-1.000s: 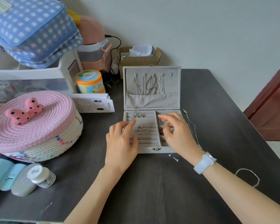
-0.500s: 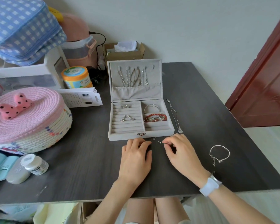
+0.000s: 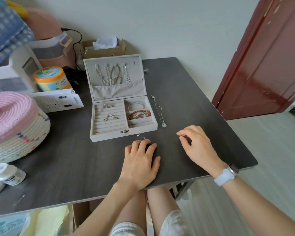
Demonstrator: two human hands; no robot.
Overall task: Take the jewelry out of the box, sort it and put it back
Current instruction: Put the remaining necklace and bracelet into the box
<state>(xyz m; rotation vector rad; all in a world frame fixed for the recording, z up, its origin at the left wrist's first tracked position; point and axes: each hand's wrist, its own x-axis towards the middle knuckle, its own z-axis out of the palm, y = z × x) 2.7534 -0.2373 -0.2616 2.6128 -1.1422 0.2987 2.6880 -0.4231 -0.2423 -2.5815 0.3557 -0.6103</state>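
With the left hand (image 3: pixel 140 160) resting flat on the table (image 3: pixel 75 167) and the right hand (image 3: pixel 197 145) loosely curled, seemingly empty, the tiny ear studs (image 3: pixel 141 136) before the open jewelry box (image 3: pixel 123 133) could easily be brushed off.

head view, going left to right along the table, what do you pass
pink woven lidded basket → orange-lidded round tub → open grey velvet jewelry box → thin silver pendant necklace → right hand
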